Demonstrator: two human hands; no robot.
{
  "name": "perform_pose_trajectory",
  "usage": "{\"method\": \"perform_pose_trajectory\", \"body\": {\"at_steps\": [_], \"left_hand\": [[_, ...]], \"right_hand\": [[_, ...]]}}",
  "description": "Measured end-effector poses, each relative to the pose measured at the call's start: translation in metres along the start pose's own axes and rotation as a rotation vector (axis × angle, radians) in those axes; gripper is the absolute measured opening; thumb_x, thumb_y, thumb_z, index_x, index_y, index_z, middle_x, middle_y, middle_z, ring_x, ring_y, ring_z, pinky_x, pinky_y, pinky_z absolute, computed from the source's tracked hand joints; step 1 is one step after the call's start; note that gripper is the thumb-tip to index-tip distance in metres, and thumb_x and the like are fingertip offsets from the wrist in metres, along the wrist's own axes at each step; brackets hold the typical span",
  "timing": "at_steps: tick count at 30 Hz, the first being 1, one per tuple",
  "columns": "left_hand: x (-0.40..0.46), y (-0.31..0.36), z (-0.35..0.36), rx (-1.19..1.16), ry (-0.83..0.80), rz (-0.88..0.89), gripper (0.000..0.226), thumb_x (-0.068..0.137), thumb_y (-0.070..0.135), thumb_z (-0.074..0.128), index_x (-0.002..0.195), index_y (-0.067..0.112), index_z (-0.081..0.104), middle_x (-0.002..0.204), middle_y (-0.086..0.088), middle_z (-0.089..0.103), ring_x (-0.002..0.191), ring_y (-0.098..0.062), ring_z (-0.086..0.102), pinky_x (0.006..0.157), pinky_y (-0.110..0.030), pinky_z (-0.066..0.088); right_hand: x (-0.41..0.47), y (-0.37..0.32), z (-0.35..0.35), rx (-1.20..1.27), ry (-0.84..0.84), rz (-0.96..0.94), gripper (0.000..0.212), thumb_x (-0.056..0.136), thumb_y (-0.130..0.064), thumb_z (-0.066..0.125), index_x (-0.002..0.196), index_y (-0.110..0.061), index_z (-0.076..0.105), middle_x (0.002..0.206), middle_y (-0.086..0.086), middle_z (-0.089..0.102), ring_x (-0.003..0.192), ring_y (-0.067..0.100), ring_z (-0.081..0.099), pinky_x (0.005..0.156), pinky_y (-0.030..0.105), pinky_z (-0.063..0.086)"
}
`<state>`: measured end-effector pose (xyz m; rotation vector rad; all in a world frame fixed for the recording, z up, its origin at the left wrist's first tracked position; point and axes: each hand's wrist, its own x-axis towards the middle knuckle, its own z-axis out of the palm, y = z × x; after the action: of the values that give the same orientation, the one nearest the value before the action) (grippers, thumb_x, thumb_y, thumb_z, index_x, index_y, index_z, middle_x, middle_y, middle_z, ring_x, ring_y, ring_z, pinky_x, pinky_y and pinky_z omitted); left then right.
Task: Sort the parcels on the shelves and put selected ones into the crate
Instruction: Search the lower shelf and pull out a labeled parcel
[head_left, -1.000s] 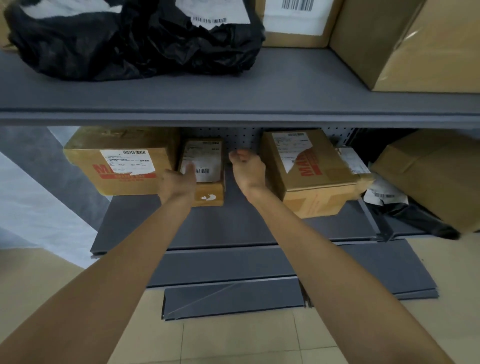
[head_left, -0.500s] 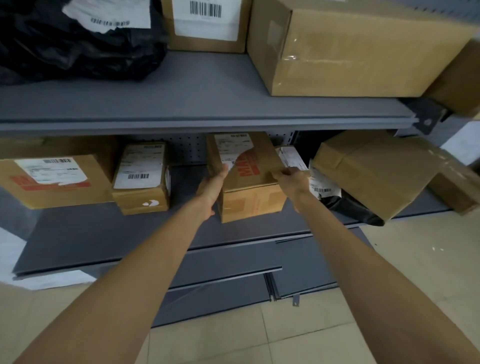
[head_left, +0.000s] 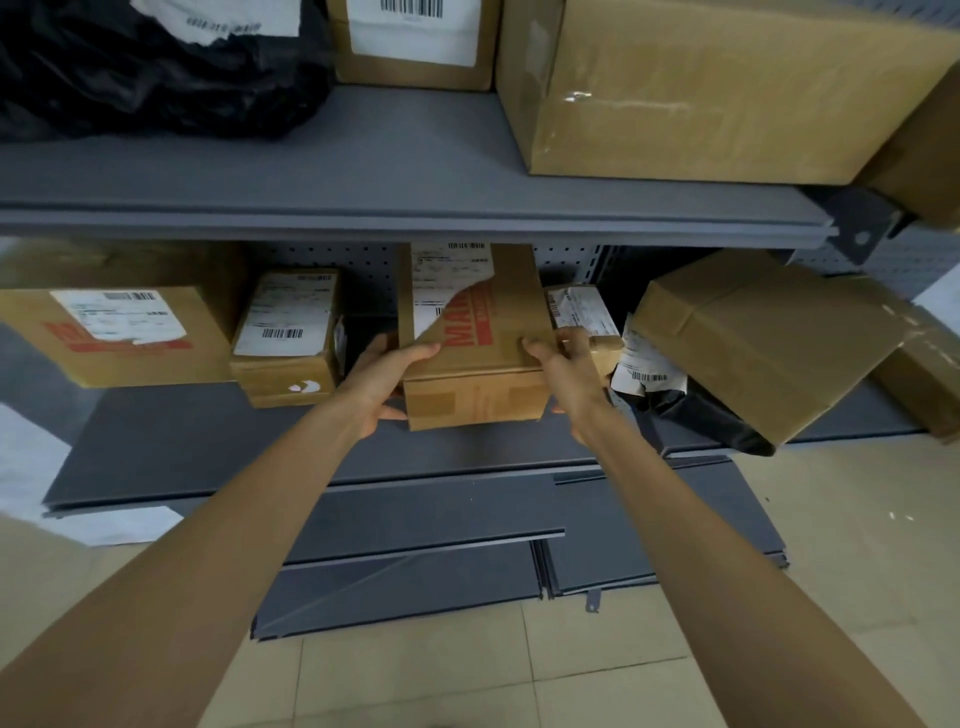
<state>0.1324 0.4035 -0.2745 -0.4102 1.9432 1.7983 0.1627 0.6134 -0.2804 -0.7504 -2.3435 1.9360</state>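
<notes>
Head view, the only one. Tall brown parcel (head_left: 475, 358) with red print and a half-peeled white label, standing on the lower shelf (head_left: 218, 447) near its middle, tipped slightly toward the camera. Held between two grips: left hand (head_left: 382, 376) against the parcel's left side, thumb over the top front edge and fingers curled under the lower corner; right hand (head_left: 563, 366) against the right side, thumb on the top face and fingers wrapped round the far edge. Both grips closed on the cardboard, neither spread loose.

Judged from the look: stiff corrugated card, taped seams, so firm under pressure and unlikely to crush; dry paper face, not slippery, though the loose label flap gives a poor hold and is best avoided. Weight not readable here; two-handed side hold suits a moderate load. Best purchase on the opposite side faces low down, with support under the base once clear of the shelf.

Left of the parcel, close by, a small labelled box (head_left: 285, 338). Right of the parcel, touching or nearly so, a small packet (head_left: 584, 312) behind the right hand; further right a large tilted carton (head_left: 769, 343) over a black bag (head_left: 701, 415). No crate visible.
</notes>
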Motion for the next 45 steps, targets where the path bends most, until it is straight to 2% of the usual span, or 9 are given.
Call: {"method": "perform_pose_trajectory", "body": {"at_steps": [6, 9, 14, 22, 30, 34, 37, 41, 45], "left_hand": [[-0.013, 0.002, -0.022, -0.059, 0.100, 0.025, 0.046, 0.082, 0.040, 0.072, 0.117, 0.029, 0.045, 0.104, 0.002, 0.062, 0.095, -0.017, 0.061, 0.083, -0.041, 0.053], [-0.014, 0.002, -0.034, -0.080, 0.155, 0.026, 0.051, 0.081, 0.044, 0.072, 0.119, 0.025, 0.045, 0.106, 0.000, 0.062, 0.101, -0.021, 0.061, 0.093, -0.045, 0.051], [-0.013, -0.003, -0.052, -0.050, 0.167, 0.031, 0.045, 0.085, 0.045, 0.068, 0.119, 0.021, 0.050, 0.106, -0.002, 0.064, 0.090, -0.015, 0.062, 0.067, -0.031, 0.053], [-0.002, -0.011, -0.054, 0.003, 0.220, 0.029, 0.034, 0.087, 0.045, 0.064, 0.108, 0.022, 0.051, 0.095, 0.004, 0.062, 0.082, -0.010, 0.059, 0.063, -0.029, 0.049], [0.010, -0.005, -0.051, 0.132, 0.339, 0.024, 0.045, 0.088, 0.049, 0.061, 0.111, 0.011, 0.054, 0.094, -0.003, 0.063, 0.082, -0.017, 0.061, 0.063, -0.030, 0.049], [0.012, -0.001, -0.043, 0.496, 0.609, 0.148, 0.057, 0.084, 0.049, 0.062, 0.123, 0.009, 0.048, 0.129, -0.013, 0.048, 0.116, -0.033, 0.048, 0.097, -0.044, 0.043], [0.002, 0.010, -0.024, 0.680, 0.738, 0.402, 0.044, 0.090, 0.035, 0.059, 0.124, 0.007, 0.050, 0.132, -0.018, 0.045, 0.123, -0.036, 0.039, 0.103, -0.040, 0.032], [-0.003, 0.025, 0.015, 0.744, 0.594, 0.738, 0.031, 0.092, 0.024, 0.056, 0.120, 0.012, 0.059, 0.127, -0.013, 0.054, 0.122, -0.032, 0.042, 0.102, -0.038, 0.035], [0.003, 0.030, 0.071, 0.710, 0.390, 0.800, 0.023, 0.091, 0.021, 0.057, 0.113, 0.014, 0.061, 0.113, -0.007, 0.063, 0.108, -0.026, 0.056, 0.090, -0.038, 0.047]], "right_hand": [[-0.009, -0.001, 0.034, 0.029, -0.001, -0.011, 0.034, 0.092, -0.039, 0.060, 0.119, -0.028, 0.042, 0.099, -0.010, 0.054, 0.103, 0.021, 0.057, 0.096, 0.052, 0.050], [-0.009, -0.005, 0.051, 0.009, -0.022, -0.017, 0.050, 0.093, -0.041, 0.058, 0.137, -0.026, 0.040, 0.113, -0.005, 0.053, 0.107, 0.022, 0.056, 0.096, 0.051, 0.051], [-0.007, -0.008, 0.068, -0.007, -0.047, -0.012, 0.056, 0.093, -0.043, 0.057, 0.143, -0.023, 0.041, 0.125, 0.000, 0.055, 0.115, 0.022, 0.055, 0.098, 0.050, 0.049], [-0.004, -0.004, 0.078, -0.065, -0.059, 0.020, 0.048, 0.094, -0.044, 0.055, 0.136, -0.020, 0.049, 0.118, -0.003, 0.056, 0.108, 0.020, 0.057, 0.096, 0.047, 0.051], [-0.001, -0.003, 0.068, -0.040, -0.168, 0.077, 0.062, 0.091, -0.054, 0.055, 0.143, -0.024, 0.041, 0.142, -0.001, 0.049, 0.127, 0.022, 0.049, 0.105, 0.047, 0.043], [-0.001, -0.004, 0.049, -0.114, 0.009, -0.020, 0.059, 0.094, -0.047, 0.055, 0.143, -0.014, 0.046, 0.137, 0.003, 0.054, 0.127, 0.021, 0.049, 0.100, 0.030, 0.040], [0.001, -0.008, 0.024, -0.132, 0.156, -0.050, 0.044, 0.096, -0.032, 0.058, 0.133, -0.008, 0.054, 0.116, 0.005, 0.062, 0.106, 0.016, 0.055, 0.085, 0.024, 0.041], [0.010, -0.008, -0.017, -0.212, 0.294, -0.022, 0.034, 0.094, -0.017, 0.053, 0.127, -0.008, 0.058, 0.116, 0.006, 0.061, 0.106, 0.024, 0.058, 0.075, 0.024, 0.039], [0.029, -0.005, -0.051, -0.192, 0.340, 0.014, 0.036, 0.094, -0.019, 0.058, 0.128, -0.007, 0.058, 0.123, 0.012, 0.062, 0.109, 0.025, 0.058, 0.078, 0.025, 0.041]]}}
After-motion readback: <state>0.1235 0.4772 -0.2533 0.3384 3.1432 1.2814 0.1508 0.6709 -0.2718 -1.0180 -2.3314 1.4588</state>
